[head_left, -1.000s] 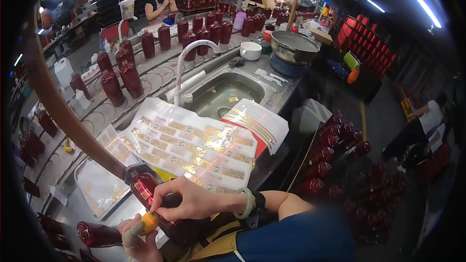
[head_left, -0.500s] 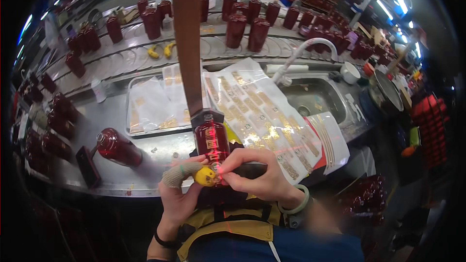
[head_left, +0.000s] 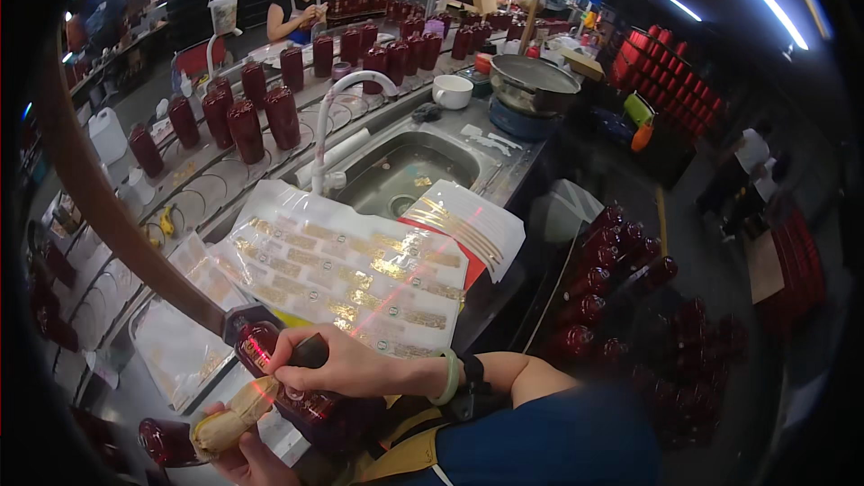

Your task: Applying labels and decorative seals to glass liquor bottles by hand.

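Glossy red glass: the bottle, at the lower end of the wooden bar, likely handles heavy, rigid and slippery, best held by its sides. My left grip holds a soft-looking pale-yellow pad; whether my right grip, at the bottle, pinches anything, I cannot tell.
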Tool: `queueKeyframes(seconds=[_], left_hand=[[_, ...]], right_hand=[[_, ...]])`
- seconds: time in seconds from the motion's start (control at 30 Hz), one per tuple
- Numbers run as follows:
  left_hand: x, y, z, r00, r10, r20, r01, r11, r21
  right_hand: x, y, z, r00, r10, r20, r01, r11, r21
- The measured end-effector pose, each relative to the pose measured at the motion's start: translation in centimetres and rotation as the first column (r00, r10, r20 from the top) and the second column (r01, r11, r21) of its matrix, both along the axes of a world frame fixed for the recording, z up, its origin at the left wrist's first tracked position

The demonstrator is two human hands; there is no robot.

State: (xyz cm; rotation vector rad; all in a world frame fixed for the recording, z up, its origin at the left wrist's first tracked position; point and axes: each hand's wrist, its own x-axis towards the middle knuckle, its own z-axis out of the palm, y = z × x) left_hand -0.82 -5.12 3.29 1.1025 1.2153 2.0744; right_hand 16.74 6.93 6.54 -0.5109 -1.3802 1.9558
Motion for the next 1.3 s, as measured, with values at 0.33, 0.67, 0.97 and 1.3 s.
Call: queueKeyframes(seconds=[0.33,0.67,0.97,1.3], left_hand=[[-1.9,0.1,0.9,0.996,-0.008,0.094,0.002,0.998,0.062],[0.0,-0.5,1.1,0.985,-0.127,-0.115,0.106,0.98,-0.168],[1.5,0.3,1.9,0.976,-0.191,-0.104,0.171,0.969,-0.177],[-0.6,-0.1,1.3,0.978,-0.115,-0.174,0.131,0.988,0.082]], right_hand=[[0.2,0.3,-1.0,0.998,-0.051,0.031,0.043,0.971,0.235],[-0.3,-0.8,-0.2,0.985,0.141,0.101,-0.167,0.927,0.335],[1.5,-1.9,0.6,0.977,0.211,-0.033,-0.201,0.96,0.196],[1.7,-2.5,0.0,0.982,0.18,-0.063,-0.166,0.968,0.188]])
